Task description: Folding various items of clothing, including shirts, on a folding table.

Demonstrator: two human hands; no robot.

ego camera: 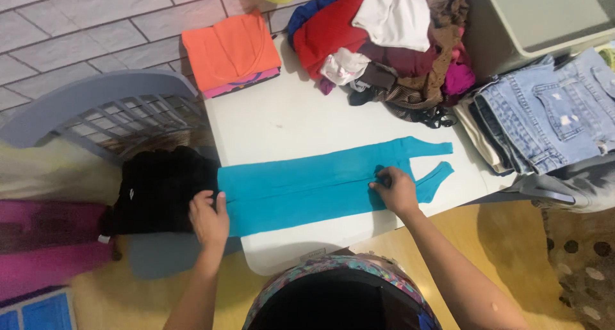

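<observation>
A turquoise garment (307, 186) with shoulder straps lies folded lengthwise into a long strip across the near side of a white table (282, 118). My left hand (209, 218) pinches the garment's left end at the table edge. My right hand (395, 190) presses down on the fold near the strap end. Both hands rest on the same cloth.
Folded orange and pink tops (232, 51) sit at the table's far left. A heap of mixed clothes (384, 41) fills the far side. Stacked denim jeans (544, 115) lie at right. A black garment (157, 189) rests on a grey plastic chair (102, 109) at left.
</observation>
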